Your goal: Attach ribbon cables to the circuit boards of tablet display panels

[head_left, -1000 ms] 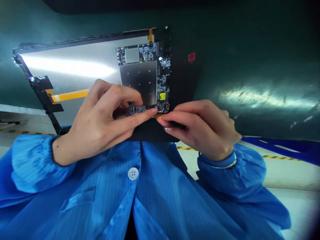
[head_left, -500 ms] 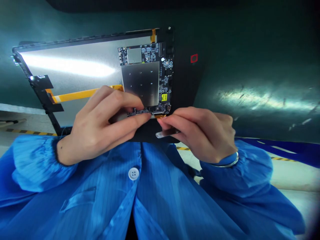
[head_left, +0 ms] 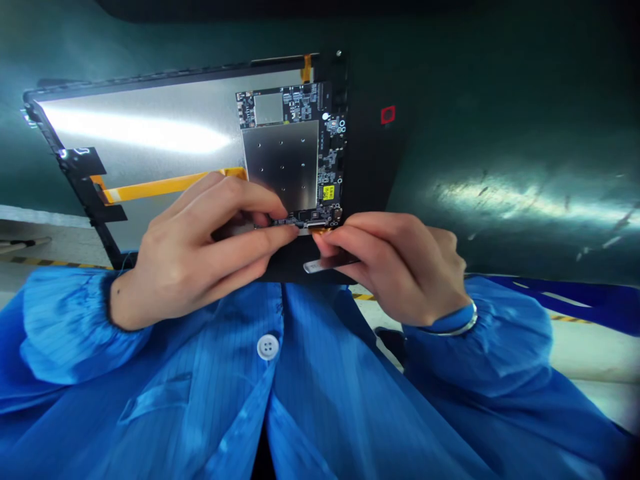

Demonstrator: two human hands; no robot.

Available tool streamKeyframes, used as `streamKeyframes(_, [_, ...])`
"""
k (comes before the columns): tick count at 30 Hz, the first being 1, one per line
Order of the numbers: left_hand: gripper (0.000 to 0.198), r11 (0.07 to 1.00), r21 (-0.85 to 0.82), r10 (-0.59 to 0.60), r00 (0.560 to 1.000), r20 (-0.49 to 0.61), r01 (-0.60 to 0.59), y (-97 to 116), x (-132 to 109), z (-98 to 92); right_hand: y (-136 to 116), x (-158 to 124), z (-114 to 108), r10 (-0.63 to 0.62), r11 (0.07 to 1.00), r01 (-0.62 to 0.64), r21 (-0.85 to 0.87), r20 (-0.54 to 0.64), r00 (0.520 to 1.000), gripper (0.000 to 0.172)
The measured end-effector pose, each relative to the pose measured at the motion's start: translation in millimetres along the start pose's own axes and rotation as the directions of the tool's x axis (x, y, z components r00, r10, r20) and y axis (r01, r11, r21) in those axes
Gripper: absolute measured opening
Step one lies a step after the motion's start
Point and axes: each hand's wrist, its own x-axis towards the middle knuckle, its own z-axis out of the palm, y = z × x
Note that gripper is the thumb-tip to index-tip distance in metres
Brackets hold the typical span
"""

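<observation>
Head camera looks down on a large flat display panel with a silver metal back and a black frame, lying face-down on a dark green work mat, with its near edge over the person's lap. At the panel's right end sits a black circuit board with a square silver shield.

The left hand is curled, its thumb and forefinger closed together on the lower edge of the black circuit board, with the other fingers bent over the board just above. The right hand meets it from the other side. Its fingertips press on a small orange ribbon tab that pokes out at the board's lower edge, and it grips a thin silver metal tool whose flat end juts out to the left below the fingers. The fingertips of the two hands are just beside each other.

A long orange flat cable runs across the silver back from the left frame and disappears behind the left hand. A small red square mark shows on the black area right of the board. Both arms wear blue striped coat sleeves, and a white button sits on the coat front. A silver bangle circles the right wrist.
</observation>
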Motion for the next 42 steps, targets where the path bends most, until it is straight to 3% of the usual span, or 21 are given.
streamKeyframes(3, [0.021, 0.999, 0.008, 0.043, 0.999, -0.001, -0.043, -3, 0, 1.1, 0, 1, 3, -0.058, 0.998, 0.055, -0.042, -0.069, 0.996, 0.014])
streamKeyframes(16, [0.03, 0.997, 0.049, 0.063, 0.998, 0.023, -0.064, -5, 2, 1.9, 1, 9, 5, -0.126, 0.985, 0.107, -0.135, -0.139, 0.982, 0.008])
streamKeyframes(23, [0.029, 0.998, 0.022, 0.053, 0.998, 0.035, -0.053, -7, 4, 1.0, 7, 13, 5, -0.195, 0.975, 0.182, -0.13, -0.097, 0.976, 0.007])
streamKeyframes(35, [0.026, 0.998, 0.019, 0.059, 0.998, 0.031, -0.06, -8, 2, 1.6, 4, 11, 3, -0.158, 0.985, 0.157, -0.068, -0.012, 0.987, 0.013])
streamKeyframes(42, [0.028, 0.996, 0.017, 0.086, 0.996, 0.01, -0.086, -10, 4, 1.7, 2, 15, 4, -0.173, 0.978, 0.162, -0.133, -0.074, 0.982, 0.009])
